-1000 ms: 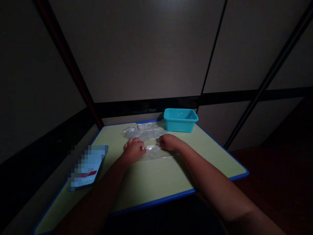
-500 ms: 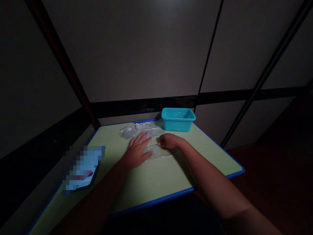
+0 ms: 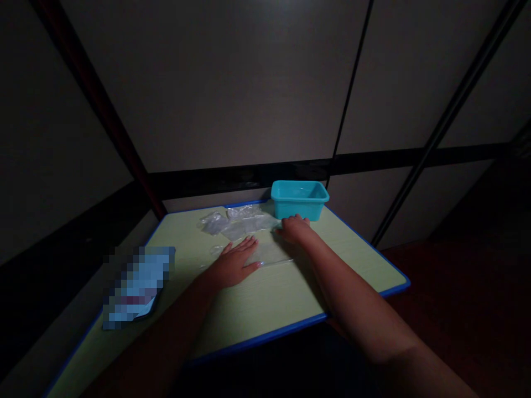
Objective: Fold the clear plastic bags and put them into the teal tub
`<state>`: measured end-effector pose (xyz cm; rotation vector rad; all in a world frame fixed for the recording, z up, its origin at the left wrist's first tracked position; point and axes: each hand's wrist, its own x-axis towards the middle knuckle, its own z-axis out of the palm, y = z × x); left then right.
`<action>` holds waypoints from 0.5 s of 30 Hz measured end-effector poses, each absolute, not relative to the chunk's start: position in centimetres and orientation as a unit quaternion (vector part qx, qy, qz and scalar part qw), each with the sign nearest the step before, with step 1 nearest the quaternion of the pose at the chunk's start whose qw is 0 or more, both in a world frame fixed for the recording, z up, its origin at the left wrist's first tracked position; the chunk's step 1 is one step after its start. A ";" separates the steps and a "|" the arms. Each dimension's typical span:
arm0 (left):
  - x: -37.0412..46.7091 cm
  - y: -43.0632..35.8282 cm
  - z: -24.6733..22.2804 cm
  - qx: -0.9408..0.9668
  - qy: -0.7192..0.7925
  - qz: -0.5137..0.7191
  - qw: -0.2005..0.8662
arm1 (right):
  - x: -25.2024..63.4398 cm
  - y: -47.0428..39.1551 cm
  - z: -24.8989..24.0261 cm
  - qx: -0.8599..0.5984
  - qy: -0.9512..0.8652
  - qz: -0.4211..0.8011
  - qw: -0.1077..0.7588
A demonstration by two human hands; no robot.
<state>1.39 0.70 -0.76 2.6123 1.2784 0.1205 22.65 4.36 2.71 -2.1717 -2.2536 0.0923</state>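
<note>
A clear plastic bag (image 3: 269,253) lies spread flat on the light green table, its far part crossed by my right arm's shadow. My left hand (image 3: 235,265) rests palm down on the bag's left part with its fingers spread. Over the bag's far right corner is my right hand (image 3: 295,228), fingers apart and pointing forward, close in front of the turquoise plastic basket (image 3: 299,210). Just beyond the flat bag lie more clear plastic bags: one smoothed out (image 3: 249,224) and a crumpled one (image 3: 213,222) to its left.
Another crinkled clear bag (image 3: 244,211) lies near the table's back edge. At the left, a phone or tablet (image 3: 143,282) with a blurred screen lies on the table. Blue edging (image 3: 265,338) rims the tabletop (image 3: 257,309). A panelled wall (image 3: 240,99) stands close behind.
My right hand has moved forward and loosened from a closed pinch, its fingers now apart. My left hand has slid slightly nearer to me. The bag beneath looks flatter and more spread out.
</note>
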 end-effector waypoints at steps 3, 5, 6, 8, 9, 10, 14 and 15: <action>1.4 0.7 -0.8 0.891 0.437 0.036 0.115 | 22.3 4.2 3.0 -0.681 -0.730 0.038 0.045; 1.4 0.7 -0.9 0.891 0.437 0.035 0.118 | 21.9 4.1 3.3 -0.649 -0.756 0.067 0.059; 1.4 0.7 -0.9 0.892 0.436 0.038 0.118 | 21.7 3.9 3.4 -0.625 -0.773 0.087 0.064; 1.4 0.6 -0.6 0.892 0.436 0.048 0.111 | 21.5 3.7 3.6 -0.569 -0.805 0.149 0.078; 1.4 0.6 -0.5 0.891 0.439 0.056 0.104 | 21.4 3.5 3.7 -0.539 -0.815 0.194 0.086; 1.4 0.6 -0.2 0.888 0.445 0.063 0.094 | 21.4 3.4 3.7 -0.508 -0.819 0.250 0.092; 1.2 0.5 0.4 0.860 0.503 0.063 0.065 | 21.1 2.9 3.6 -0.416 -0.770 0.479 0.071; 1.2 0.5 0.4 0.851 0.518 0.051 0.067 | 21.0 2.8 3.5 -0.403 -0.751 0.520 0.055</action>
